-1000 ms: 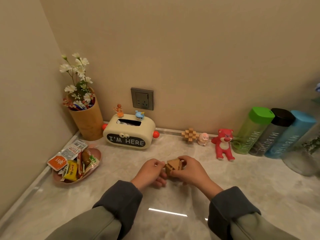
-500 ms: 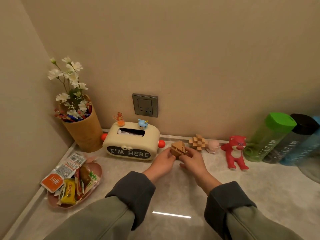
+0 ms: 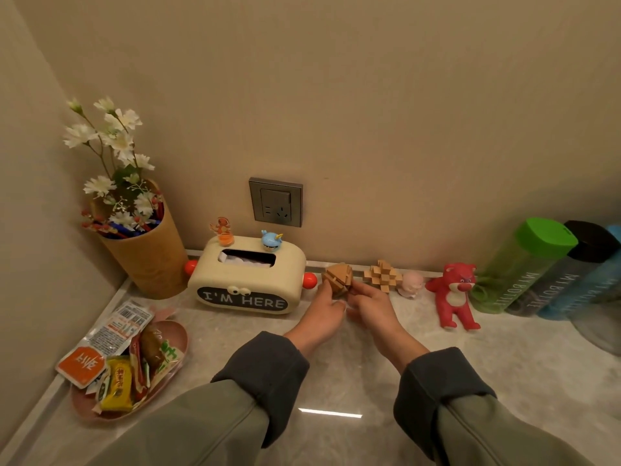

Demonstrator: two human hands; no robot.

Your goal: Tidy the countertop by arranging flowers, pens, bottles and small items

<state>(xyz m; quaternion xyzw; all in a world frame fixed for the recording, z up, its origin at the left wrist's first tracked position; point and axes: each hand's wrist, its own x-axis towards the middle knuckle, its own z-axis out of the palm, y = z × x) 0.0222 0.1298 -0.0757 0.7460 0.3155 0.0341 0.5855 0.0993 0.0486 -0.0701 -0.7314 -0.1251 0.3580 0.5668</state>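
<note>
A shallow pink oval dish (image 3: 176, 326) sits at the near left of the pale marble countertop (image 3: 336, 381), heaped with assorted snack packets (image 3: 111, 358). Behind it, in the corner, stands a tan cylindrical holder (image 3: 148, 260) with white artificial flowers (image 3: 114, 142) rising from it and red and blue pens (image 3: 127, 227) leaning inside. Just beside the holder is a cream rounded tissue box lettered "I'M HERE" (image 3: 248, 280); a small orange figurine (image 3: 221, 227) and a small blue figurine (image 3: 271, 238) perch on its top, below a grey wall socket (image 3: 276, 202).

The left hand (image 3: 322, 314) and right hand (image 3: 373, 302) meet near the back wall, and the curled fingertips of both grip a brown faceted wooden puzzle (image 3: 337, 279) from either side. The puzzle lies between the tissue box's red side knob and a lighter interlocking wooden puzzle (image 3: 383, 275); whether it rests on the counter cannot be told.

Further right along the wall come a tiny pink figure (image 3: 411, 284), a red bear toy (image 3: 455, 294) standing upright, then three tall bottles side by side and touching: green-capped (image 3: 517, 267), black-capped (image 3: 568, 270) and blue-capped (image 3: 601, 280).
</note>
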